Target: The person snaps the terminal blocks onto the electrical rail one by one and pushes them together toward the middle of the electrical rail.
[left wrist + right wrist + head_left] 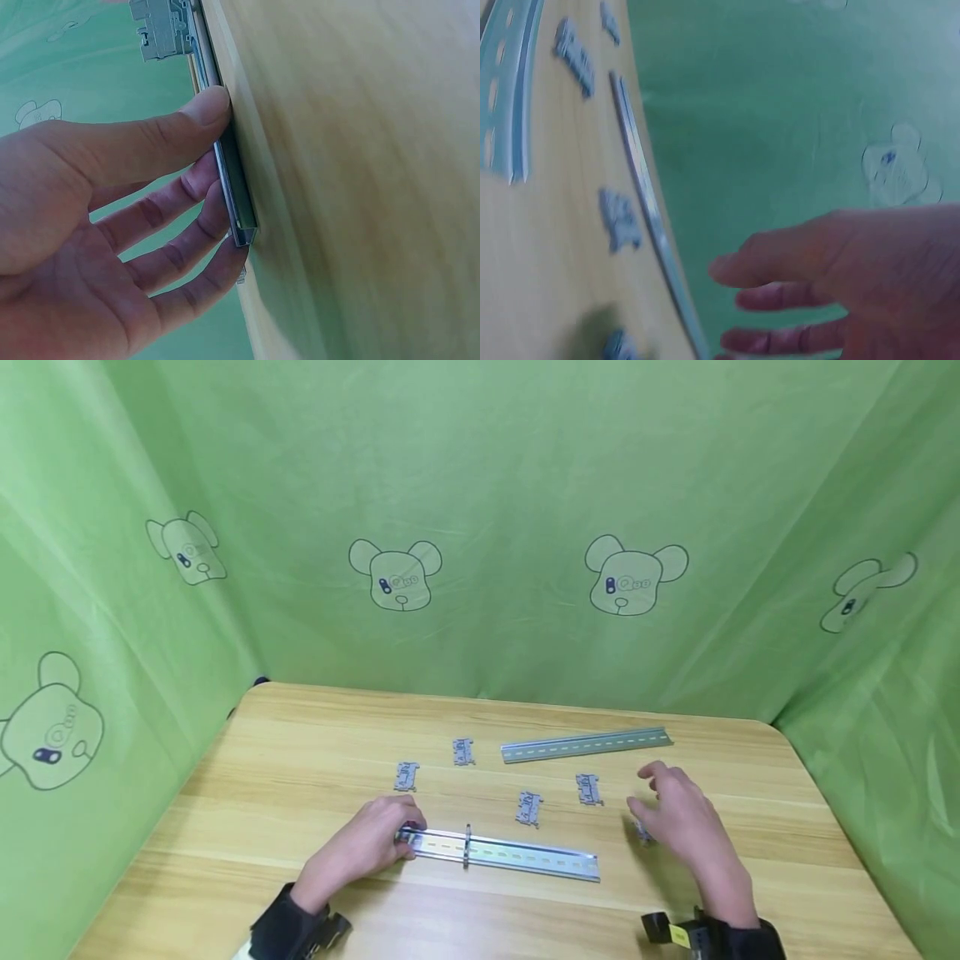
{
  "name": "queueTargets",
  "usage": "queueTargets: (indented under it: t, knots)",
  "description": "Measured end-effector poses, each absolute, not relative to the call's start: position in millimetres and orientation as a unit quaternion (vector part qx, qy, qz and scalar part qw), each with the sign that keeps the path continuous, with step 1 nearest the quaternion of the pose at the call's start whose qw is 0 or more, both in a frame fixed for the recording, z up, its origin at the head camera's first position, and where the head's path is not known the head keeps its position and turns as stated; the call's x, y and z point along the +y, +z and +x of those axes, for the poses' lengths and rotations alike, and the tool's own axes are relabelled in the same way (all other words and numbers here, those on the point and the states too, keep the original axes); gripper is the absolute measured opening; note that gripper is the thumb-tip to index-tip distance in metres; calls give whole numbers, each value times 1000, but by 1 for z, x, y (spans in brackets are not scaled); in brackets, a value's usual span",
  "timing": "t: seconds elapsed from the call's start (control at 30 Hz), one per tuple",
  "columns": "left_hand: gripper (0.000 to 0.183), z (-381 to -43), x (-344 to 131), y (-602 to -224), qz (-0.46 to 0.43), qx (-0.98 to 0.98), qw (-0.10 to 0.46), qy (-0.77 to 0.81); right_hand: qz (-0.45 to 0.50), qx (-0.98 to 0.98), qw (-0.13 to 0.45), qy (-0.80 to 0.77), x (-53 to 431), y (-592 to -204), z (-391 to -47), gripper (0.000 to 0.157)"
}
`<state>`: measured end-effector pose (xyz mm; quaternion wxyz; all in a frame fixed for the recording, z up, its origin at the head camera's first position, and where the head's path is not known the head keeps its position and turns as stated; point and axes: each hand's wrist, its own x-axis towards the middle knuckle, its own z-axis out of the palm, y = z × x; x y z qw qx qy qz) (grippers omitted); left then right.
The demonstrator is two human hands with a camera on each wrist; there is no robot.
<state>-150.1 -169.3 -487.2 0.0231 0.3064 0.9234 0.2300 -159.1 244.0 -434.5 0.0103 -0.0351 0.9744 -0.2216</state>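
Observation:
My left hand [363,839] holds the left end of a slotted metal DIN rail [532,858] lying crosswise near the front. In the left wrist view the thumb presses one edge of the rail [234,180] and the fingers lie along the other. A thin grey terminal block [467,847] stands upright across this rail, left of its middle; the left wrist view shows its side [163,28]. On the right, my right hand [682,822] hovers with fingers apart and nothing between them. Below it a loose grey terminal block [642,832] lies on the table, partly hidden by the hand.
Several more grey terminal blocks lie flat beyond the held rail, among them one at the left [406,777] and one at the right [588,789]. Farther back lies a second DIN rail [585,745]. Green curtains [480,635] enclose the wooden table [315,735].

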Motion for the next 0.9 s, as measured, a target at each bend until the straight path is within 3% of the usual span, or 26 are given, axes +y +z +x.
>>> queueTargets:
  t: [0.2, 0.37, 0.5, 0.73, 0.9]
  knots:
    - [30, -146, -171, -486, 308, 922, 28, 235, 30, 971, 120, -207, 262, -451, -162, 81]
    - [30, -146, -172, -486, 308, 922, 25, 233, 48, 968, 135, -205, 265, -455, -163, 92]
    - [30, -147, -172, -487, 306, 922, 24, 235, 51, 969, 134, -203, 262, -454, -163, 81]
    - [31, -149, -171, -486, 307, 922, 25, 236, 61, 971, 134, -191, 258, -452, -163, 36]
    - [31, -150, -169, -485, 308, 921, 25, 235, 61, 968, 142, -195, 258, -454, -163, 31]
